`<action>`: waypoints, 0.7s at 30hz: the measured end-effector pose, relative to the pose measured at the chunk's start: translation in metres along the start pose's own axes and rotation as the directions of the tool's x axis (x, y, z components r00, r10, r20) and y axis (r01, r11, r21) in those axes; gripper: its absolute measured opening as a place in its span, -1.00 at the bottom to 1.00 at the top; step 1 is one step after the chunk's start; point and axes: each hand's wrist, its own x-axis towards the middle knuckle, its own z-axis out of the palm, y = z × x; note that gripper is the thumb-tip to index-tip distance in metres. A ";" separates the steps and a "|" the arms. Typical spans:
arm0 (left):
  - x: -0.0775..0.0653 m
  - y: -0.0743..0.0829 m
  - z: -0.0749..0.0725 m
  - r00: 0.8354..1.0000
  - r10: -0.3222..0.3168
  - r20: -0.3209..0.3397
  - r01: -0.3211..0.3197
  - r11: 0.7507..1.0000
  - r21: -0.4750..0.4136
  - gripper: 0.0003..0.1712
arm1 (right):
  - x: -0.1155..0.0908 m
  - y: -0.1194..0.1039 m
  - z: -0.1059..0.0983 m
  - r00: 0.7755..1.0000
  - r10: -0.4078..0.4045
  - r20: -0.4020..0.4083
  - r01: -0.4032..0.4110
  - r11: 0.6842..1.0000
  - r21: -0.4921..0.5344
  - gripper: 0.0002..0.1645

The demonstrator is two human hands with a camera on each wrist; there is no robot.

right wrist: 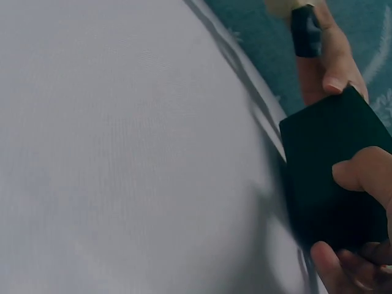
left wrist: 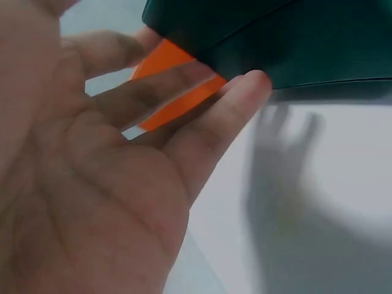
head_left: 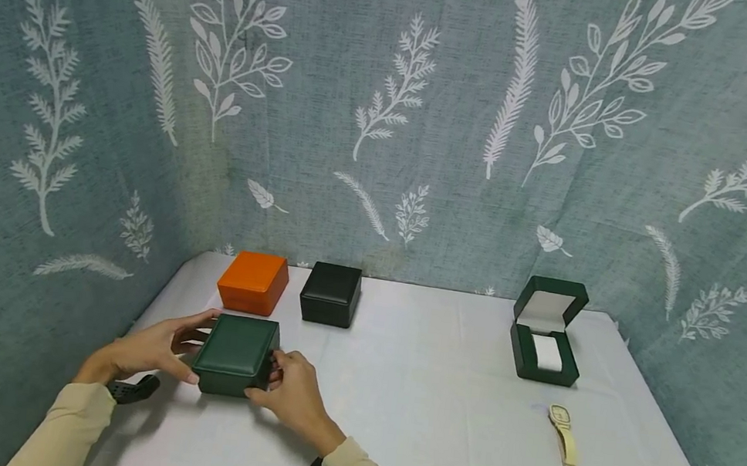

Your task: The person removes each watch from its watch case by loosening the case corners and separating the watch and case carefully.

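A closed green watch box (head_left: 236,356) is between both hands at the left of the table in the head view. My left hand (head_left: 156,349) holds its left side, thumb at the front corner and fingers spread toward the back. From the other side, my right hand (head_left: 297,397) grips it with the thumb on the front face and the fingers curled at the right side. In the left wrist view, the left fingers (left wrist: 184,116) reach the box's edge. The right wrist view shows the right thumb (right wrist: 358,171) pressed on the dark green face.
Behind the hands stand a closed orange box (head_left: 252,283) and a closed black box (head_left: 330,294). At the right, an open green box (head_left: 544,367) shows a white cushion. A gold wristwatch (head_left: 562,436) lies in front of it on the white table (head_left: 423,402). Patterned cloth surrounds the table.
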 end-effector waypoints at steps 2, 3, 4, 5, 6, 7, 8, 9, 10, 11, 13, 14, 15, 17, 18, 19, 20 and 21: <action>0.003 0.004 0.004 1.000 0.008 -0.002 -0.008 1.000 0.014 0.33 | -0.002 0.001 -0.005 1.000 0.009 0.011 -0.009 1.000 0.005 -0.20; 0.005 0.005 0.007 1.000 0.008 -0.005 -0.008 1.000 0.021 0.33 | -0.003 0.002 -0.008 1.000 0.012 0.016 -0.012 1.000 0.004 -0.19; 0.007 0.007 0.009 1.000 0.009 -0.009 -0.009 1.000 0.028 0.34 | -0.004 0.003 -0.011 1.000 0.015 0.021 -0.015 1.000 0.002 -0.19; 0.009 0.009 0.011 1.000 0.012 -0.015 -0.011 0.999 0.037 0.35 | -0.005 0.003 -0.014 1.000 0.018 0.024 -0.018 1.000 0.005 -0.19; 0.011 0.010 0.014 1.000 0.013 -0.022 -0.012 0.999 0.047 0.36 | -0.006 0.004 -0.018 0.999 0.019 0.027 -0.019 1.000 0.007 -0.19; 0.013 0.012 0.016 1.000 0.017 -0.026 -0.016 0.998 0.053 0.36 | -0.007 0.005 -0.021 0.999 0.019 0.030 -0.020 1.000 0.011 -0.21; 0.015 0.014 0.019 0.999 0.021 -0.030 -0.020 0.998 0.057 0.37 | -0.008 0.005 -0.025 0.999 0.020 0.033 -0.020 1.000 0.016 -0.22; 0.017 0.016 0.022 0.999 0.027 -0.033 -0.025 0.998 0.060 0.37 | -0.009 0.006 -0.028 0.999 0.018 0.035 -0.019 1.000 0.025 -0.24; 0.019 0.018 0.025 0.999 0.033 -0.037 -0.031 0.998 0.062 0.37 | -0.010 0.006 -0.032 0.999 0.019 0.038 -0.021 0.999 0.034 -0.25; 0.020 0.020 0.028 0.998 0.040 -0.038 -0.037 0.997 0.064 0.37 | -0.011 0.007 -0.037 0.999 0.019 0.041 -0.021 0.999 0.041 -0.26; 0.023 0.024 0.034 0.998 0.052 -0.036 -0.050 0.997 0.062 0.36 | -0.013 0.008 -0.045 0.999 0.017 0.048 -0.019 0.999 0.042 -0.27; 0.024 0.026 0.037 0.998 0.055 -0.035 -0.053 0.997 0.060 0.35 | -0.014 0.008 -0.049 0.999 0.015 0.049 -0.017 0.999 0.038 -0.28; 0.026 0.028 0.040 0.998 0.058 -0.036 -0.056 0.997 0.057 0.34 | -0.016 0.008 -0.053 0.999 0.014 0.051 -0.015 0.999 0.033 -0.27; 0.029 0.032 0.046 0.998 0.059 -0.038 -0.057 0.997 0.053 0.33 | -0.018 0.009 -0.061 0.999 0.009 0.052 -0.010 1.000 0.018 -0.28; 0.030 0.034 0.049 0.998 0.058 -0.039 -0.056 0.997 0.049 0.33 | -0.019 0.010 -0.065 0.999 0.009 0.053 -0.009 1.000 0.013 -0.28; 0.032 0.036 0.052 0.998 0.057 -0.038 -0.055 0.997 0.046 0.34 | -0.021 0.010 -0.069 0.999 0.010 0.054 -0.011 1.000 0.009 -0.29; 0.034 0.038 0.056 0.998 0.058 -0.038 -0.056 0.998 0.042 0.34 | -0.022 0.011 -0.073 0.998 0.012 0.055 -0.013 1.000 0.005 -0.30; 0.037 0.039 0.059 0.997 0.064 -0.035 -0.063 0.997 0.044 0.34 | -0.024 0.012 -0.077 0.998 0.018 0.058 -0.018 1.000 0.004 -0.30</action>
